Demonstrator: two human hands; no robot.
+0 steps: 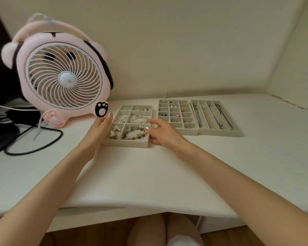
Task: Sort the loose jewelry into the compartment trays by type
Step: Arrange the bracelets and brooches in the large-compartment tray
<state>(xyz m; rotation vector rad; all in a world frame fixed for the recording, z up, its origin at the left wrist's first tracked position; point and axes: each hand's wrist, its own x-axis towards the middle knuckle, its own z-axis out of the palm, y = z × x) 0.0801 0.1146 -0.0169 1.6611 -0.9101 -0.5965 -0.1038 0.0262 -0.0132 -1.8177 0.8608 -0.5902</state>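
Three beige compartment trays are seen in a row on the white desk point(149, 174), at 12 o'clock from the person. The bracelet tray point(126, 144) stands apart from the other two, to their 9 o'clock. The grid tray point(188, 132) and the long-slot tray point(220, 133) are set side by side, touching. The left hand point(100, 129) is laid along the bracelet tray's 9 o'clock wall. Its fingers are straight and together, pointed toward 12 o'clock, with the palm against the wall. The right hand point(161, 133) is placed at the same tray's 3 o'clock side, near the front corner. Its thumb is outside the wall and its fingers are loosely curled over the rim. The tray is thus flanked by both hands. A multicoloured beaded bracelet point(134, 134) lies in the tray's front right compartment, at 9 o'clock from the right fingertips and just beside them. Whether those fingers touch the bracelet, grip the wall, or hold nothing cannot be told. A clear bracelet point(139, 119) is noted in the compartment behind, at 11 o'clock from the right hand. A star-shaped piece point(116, 127) lies in a front left compartment, close to the left hand at its 3 o'clock. Small studs are spread through the cells of the grid tray. A pearl strand point(208, 119) and thin chains lie lengthwise in the long-slot tray. A pink fan point(64, 79) stands at 10 o'clock from the bracelet tray. A black cable point(34, 150) is looped on the desk at 9 o'clock.
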